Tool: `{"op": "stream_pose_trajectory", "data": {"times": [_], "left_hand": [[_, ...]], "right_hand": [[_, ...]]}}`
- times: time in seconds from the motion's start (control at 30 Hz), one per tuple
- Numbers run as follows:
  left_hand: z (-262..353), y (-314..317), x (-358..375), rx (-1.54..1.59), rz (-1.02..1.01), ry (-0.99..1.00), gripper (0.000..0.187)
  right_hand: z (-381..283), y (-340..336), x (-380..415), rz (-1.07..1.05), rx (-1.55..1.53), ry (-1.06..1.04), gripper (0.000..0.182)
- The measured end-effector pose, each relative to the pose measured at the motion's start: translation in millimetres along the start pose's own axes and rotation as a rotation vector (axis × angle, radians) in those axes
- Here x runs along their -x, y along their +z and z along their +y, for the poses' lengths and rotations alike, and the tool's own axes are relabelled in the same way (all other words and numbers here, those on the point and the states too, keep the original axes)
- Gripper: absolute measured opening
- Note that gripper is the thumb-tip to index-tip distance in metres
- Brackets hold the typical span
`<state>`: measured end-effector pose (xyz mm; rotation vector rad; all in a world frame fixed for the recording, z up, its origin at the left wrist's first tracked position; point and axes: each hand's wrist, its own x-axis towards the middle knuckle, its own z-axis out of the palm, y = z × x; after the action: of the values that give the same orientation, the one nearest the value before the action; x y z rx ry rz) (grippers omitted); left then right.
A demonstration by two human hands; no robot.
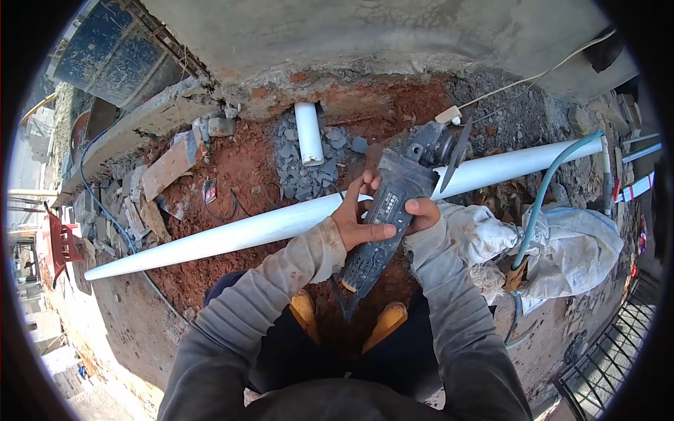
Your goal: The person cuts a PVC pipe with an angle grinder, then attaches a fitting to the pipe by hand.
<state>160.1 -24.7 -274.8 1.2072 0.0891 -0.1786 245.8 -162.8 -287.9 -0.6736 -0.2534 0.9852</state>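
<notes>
Both hands are on a dusty dark angle grinder (386, 214), whose thin disc (456, 154) faces right at its upper end. My left hand (357, 217) wraps the left side of its body, thumb across the casing. My right hand (423, 214) grips its right side, with part of the fingers hidden underneath. A long white pipe (232, 242) lies across the trench beneath the grinder, and the disc's lower edge is close to it; whether they touch I cannot tell. A short white pipe (309, 133) sticks out from the wall base.
A socket block (448, 114) on a cable lies beyond the grinder. White sacks (569, 245) and a green hose (544, 189) are at the right. Broken tiles (172, 165), a blue drum (116, 52) and a red plastic item (60, 242) are at the left.
</notes>
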Motion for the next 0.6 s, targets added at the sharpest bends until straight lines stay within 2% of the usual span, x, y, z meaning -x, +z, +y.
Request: {"op": "stream_pose_trajectory", "data": {"times": [0.03, 0.07, 0.1, 0.13, 0.17, 0.27, 0.3, 0.37, 0.43, 0.47, 0.57, 0.6], "left_hand": [[6.4, 5.1, 2.4, 0.083, 0.031, -0.14, 0.102], [4.1, 7.3, 3.1, 0.086, 0.036, -0.136, 0.102], [0.9, 9.4, 4.6, -0.057, 0.007, -0.104, 0.101], [-0.7, 9.2, 5.8, -0.201, -0.021, -0.073, 0.101], [5.5, 9.2, 8.2, -0.199, -0.015, -0.075, 0.101], [32.1, 9.2, 15.1, -0.379, -0.055, -0.358, 0.068], [31.1, 9.7, 16.1, -0.375, -0.052, -0.355, 0.068], [27.8, 14.0, 19.7, -0.382, 0.092, -0.175, 0.072], [26.1, 7.8, 19.1, -0.445, 0.125, -0.155, 0.073], [26.1, 5.0, 18.5, -0.509, 0.154, -0.14, 0.075], [32.5, 0.2, 18.8, -0.547, 0.22, -0.111, 0.076], [40.9, 2.3, 20.1, -0.455, 0.234, -0.084, 0.077]], "right_hand": [[-1.6, 4.4, 0.5, 0.003, -0.011, -0.044, 0.067], [-10.3, 13.6, 1.4, 0.024, 0.093, -0.06, 0.072], [-15.2, 16.6, 1.7, 0.022, 0.095, -0.052, 0.072], [-19.9, 17.5, 0.5, -0.011, 0.188, 0.016, 0.074], [-20.8, 17.4, 0.0, -0.043, 0.277, 0.085, 0.075], [-0.2, 0.9, -7.0, -0.073, 0.238, 0.068, 0.077], [2.6, -2.6, -9.0, -0.106, 0.218, 0.03, 0.078], [6.4, -5.5, -12.2, -0.16, 0.213, 0.008, 0.085], [18.1, -4.3, -12.9, -0.217, 0.0, 0.021, 0.081], [31.2, -16.0, -16.6, -0.22, 0.0, 0.023, 0.081], [76.7, -49.4, -24.2, -0.046, -0.416, 0.175, 0.073], [86.9, -46.7, -21.1, 0.01, -0.49, 0.202, 0.07]]}}
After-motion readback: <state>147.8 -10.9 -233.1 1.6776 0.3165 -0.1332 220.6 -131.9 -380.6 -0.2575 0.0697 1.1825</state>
